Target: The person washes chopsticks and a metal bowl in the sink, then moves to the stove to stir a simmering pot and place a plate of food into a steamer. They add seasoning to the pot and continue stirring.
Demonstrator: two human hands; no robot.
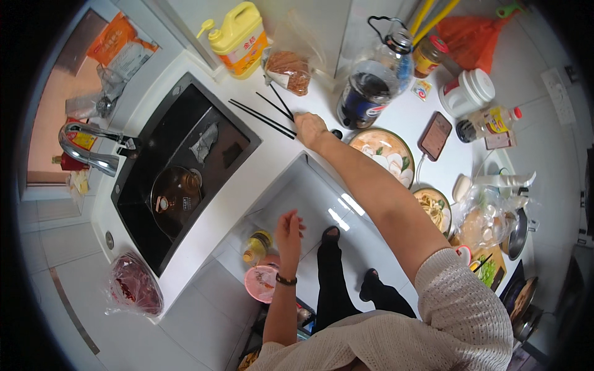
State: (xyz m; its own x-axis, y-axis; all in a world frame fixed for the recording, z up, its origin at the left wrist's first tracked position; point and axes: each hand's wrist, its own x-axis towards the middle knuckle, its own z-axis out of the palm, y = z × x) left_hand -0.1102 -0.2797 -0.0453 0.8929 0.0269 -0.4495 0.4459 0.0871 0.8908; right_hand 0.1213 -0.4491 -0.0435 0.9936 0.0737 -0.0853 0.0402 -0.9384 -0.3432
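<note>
My right hand (310,130) reaches over the white counter, fingers curled around the near ends of two black chopsticks (275,105) that spread apart towards the wall. Two more black chopsticks (262,118) lie side by side just left of it, near the sink's corner. A plate with a leaf pattern (386,155) sits to the right, partly behind my right forearm. My left hand (290,227) hangs below the counter's edge, over the floor, with its fingers apart and nothing in it; a dark bracelet is on that wrist.
The black sink (185,176) holds a glass lid (176,201). Behind my right hand stand a yellow jug (239,41), a bagged brown food item (288,69) and a large cola bottle (364,95). A phone (435,136) and a bowl of noodles (434,208) are at right; a pink bin (262,283) is on the floor.
</note>
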